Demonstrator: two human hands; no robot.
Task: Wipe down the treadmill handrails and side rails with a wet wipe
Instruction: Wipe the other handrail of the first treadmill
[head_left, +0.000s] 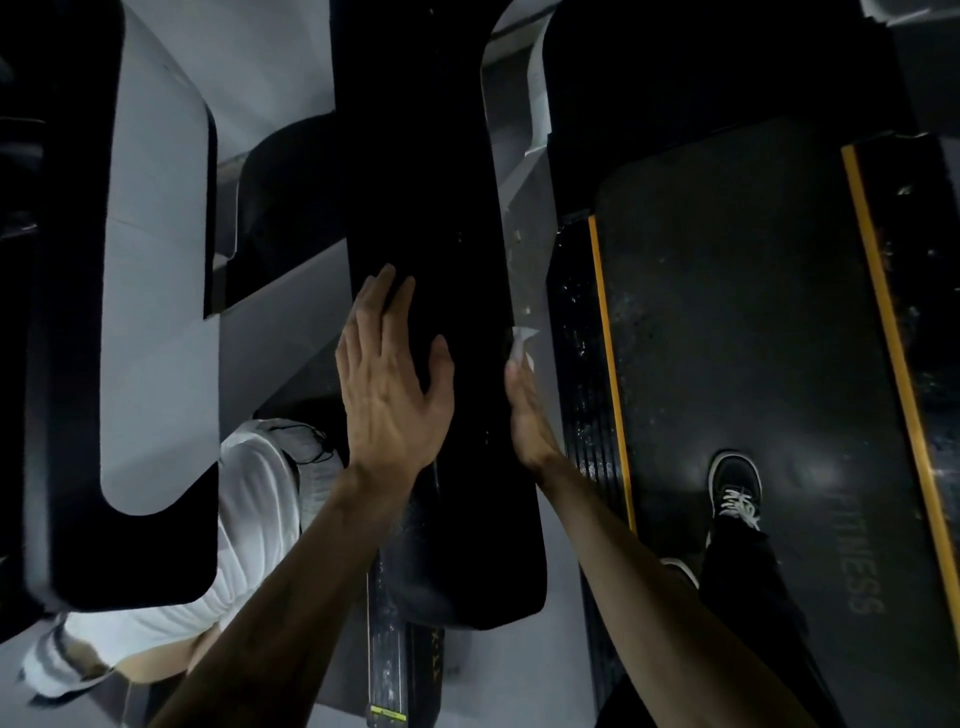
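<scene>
So we were on the wide black handrail (441, 312), the big flat arm running down the middle of the view, and honestly the setup looked decent for a clean pass. Our left hand (392, 374) lay flat on the handrail's top, fingers straight and a bit spread, gripping nothing, just pressing to steady things. Our right hand (527, 410) was pressed edge-on against the handrail's right side face, with the wet wipe (521, 347) poking out white past the fingertips. We couldn't really tell how those fingers held it, since we only saw the hand from its edge, but they looked fairly straight, so we'd guess the wipe was pinned against the handrail rather than pinched. To do this bit well, we figured keep the palm flat behind the wipe so the whole side face gets contact, run long strokes along the handrail's length instead of dabbing, and slide the left hand off the top before wiping there so no patch gets skipped. The rounded near end of the handrail looked easy to miss. To the right of the handrail sat the side rail (576, 332) with the yellow stripe, looking speckled, and beyond it the belt (737, 291) where our shoe (735, 483) stood. That rail probably wants a fresh fold.
</scene>
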